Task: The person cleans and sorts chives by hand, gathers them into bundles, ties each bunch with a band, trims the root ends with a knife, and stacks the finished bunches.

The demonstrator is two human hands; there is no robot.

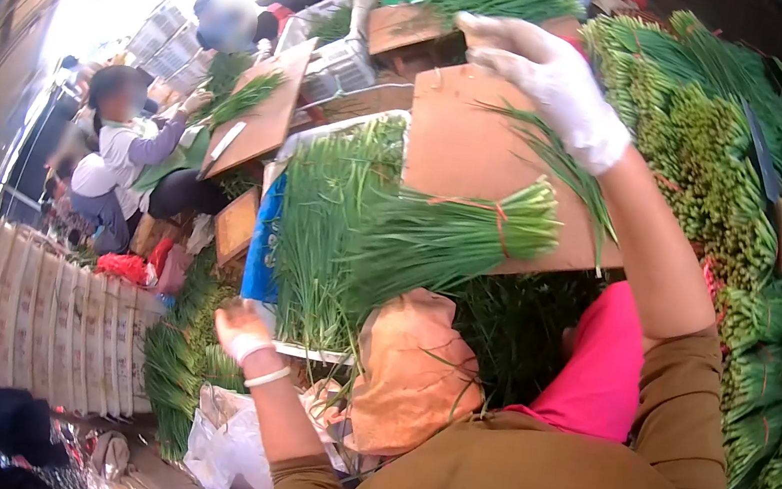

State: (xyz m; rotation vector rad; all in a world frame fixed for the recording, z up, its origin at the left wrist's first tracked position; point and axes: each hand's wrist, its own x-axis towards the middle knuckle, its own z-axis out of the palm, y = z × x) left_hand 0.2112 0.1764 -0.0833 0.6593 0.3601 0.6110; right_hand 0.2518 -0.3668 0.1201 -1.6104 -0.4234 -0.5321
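Observation:
My right hand, in a white glove, reaches over the far edge of a brown board. Its fingers are stretched out, and I see nothing held in them. A few loose green stalks lie on the board below it. Nearer me, a bundle of thin green chives, tied with a red band, rests with its cut ends on the board and its leaves over a crate. My left hand, white at the wrist, is beside the crate's near left corner. Its fingers look loosely apart, with nothing visible in them.
The white crate holds loose chives. Tied bundles are piled at right, with a long-bladed knife on them. More bundles lie at left. A person handles greens at another board. An orange cloth is before me.

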